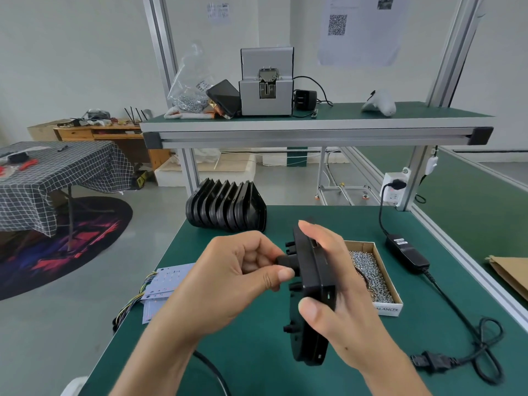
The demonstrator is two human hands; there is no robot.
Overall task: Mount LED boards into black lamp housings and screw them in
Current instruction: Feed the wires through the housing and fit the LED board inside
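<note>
A black lamp housing [310, 287] is held on edge above the green bench. My right hand [340, 292] grips it, thumb on the near side and fingers wrapped round the far side. My left hand [237, 278] pinches a black stub that sticks out of the housing's left face, thumb and curled fingers closed on it. A pile of pale LED boards [168, 281] with coloured wires lies on the bench's left edge. A row of several more black housings [225, 207] stands on edge at the back of the bench.
An open cardboard box of small silver screws [371, 275] sits just right of my hands. A black power adapter [407, 252] and its coiled cable [483, 347] lie at right. The upper shelf carries a screw feeder machine [267, 81], a phone and a bag of screws.
</note>
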